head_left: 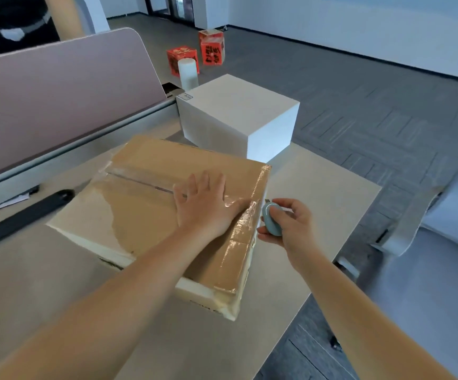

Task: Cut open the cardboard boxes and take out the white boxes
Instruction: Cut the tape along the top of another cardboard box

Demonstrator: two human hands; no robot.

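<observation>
Your left hand (pixel 204 204) presses flat on the taped brown cardboard box (pixel 151 204); your right hand (pixel 288 223) beside it grips a small blue-grey cutter (pixel 272 219).

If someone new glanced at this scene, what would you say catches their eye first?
Probably the taped cardboard box in the middle of the table, with the left hand pressed flat on top. Just right of it, the right hand grips a small blue box cutter beside the box's edge. A large white box stands behind.

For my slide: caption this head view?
Left hand steadies taped cardboard box; right hand holds blue cutter.
</observation>
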